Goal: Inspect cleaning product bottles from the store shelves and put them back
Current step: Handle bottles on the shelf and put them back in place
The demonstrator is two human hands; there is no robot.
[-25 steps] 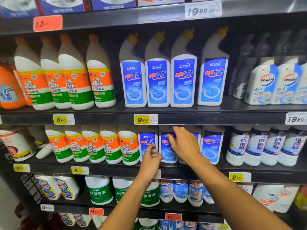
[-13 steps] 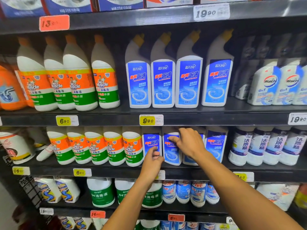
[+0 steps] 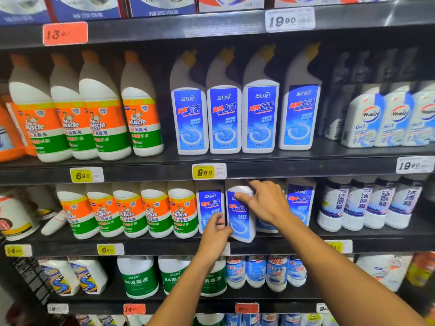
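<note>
Between blue-labelled neighbours (image 3: 209,208), both grips — left (image 3: 215,234), right (image 3: 266,203) — grasp one tilted bottle (image 3: 241,222).

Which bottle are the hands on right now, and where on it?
The blue-labelled bottle, on the middle shelf. The right hand grips its upper body near the shoulder; the left hand touches its lower left edge, though whether it grips is unclear.

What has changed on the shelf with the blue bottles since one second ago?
The blue-label bottle has come forward, out of its row toward the shelf edge. The right hand grips its top; the left hand has moved to its lower side. The neighbouring blue bottle and the Mr Muscle bottles stayed put.
</note>
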